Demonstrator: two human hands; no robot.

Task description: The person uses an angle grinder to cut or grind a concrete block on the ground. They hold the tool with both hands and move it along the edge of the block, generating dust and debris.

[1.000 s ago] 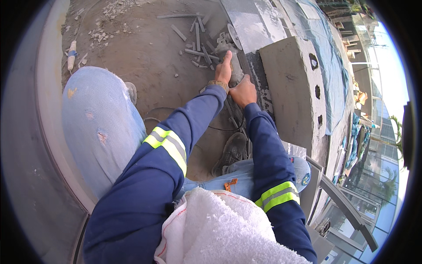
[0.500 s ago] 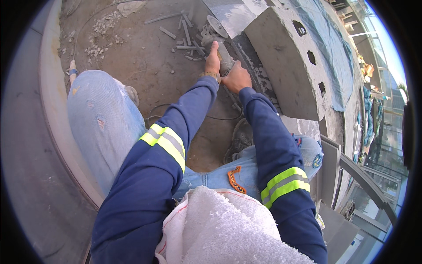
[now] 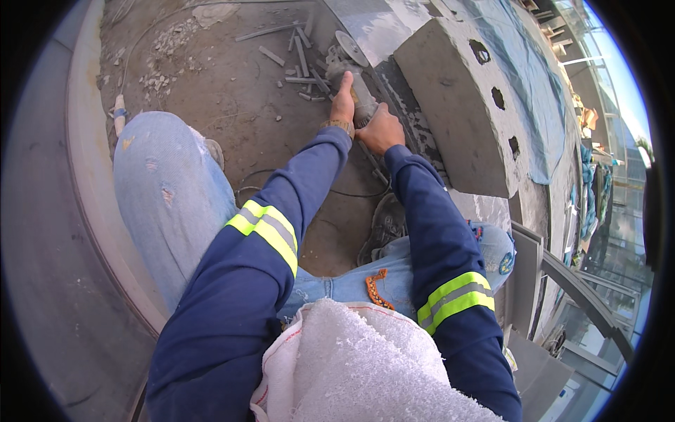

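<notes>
Both my hands are closed on a dusty angle grinder (image 3: pixel 362 98), held out in front of me. My left hand (image 3: pixel 342 105) wraps the body near the head, thumb up along its side. Behind it, my right hand (image 3: pixel 381 131) grips the rear of the tool. The grinder's round disc (image 3: pixel 351 48) stands at the far end, beside the edge of a stone slab (image 3: pixel 394 77). Whether the disc spins or touches the slab, I cannot tell. Close to my right hand stands a large grey block (image 3: pixel 453 105) with several rough holes along its side.
Cut grey strips (image 3: pixel 301 56) and rubble (image 3: pixel 163 60) lie on the dusty floor (image 3: pixel 232 91). A cable (image 3: pixel 351 194) loops near my right boot (image 3: pixel 385 226). A pale wall edge (image 3: pixel 88 133) bounds the left. Blue sheeting (image 3: pixel 538 105) and a metal frame (image 3: pixel 587 295) are at right.
My hands and the grinder have shifted very slightly in the picture, along with the surroundings. The grip of both hands stays the same.
</notes>
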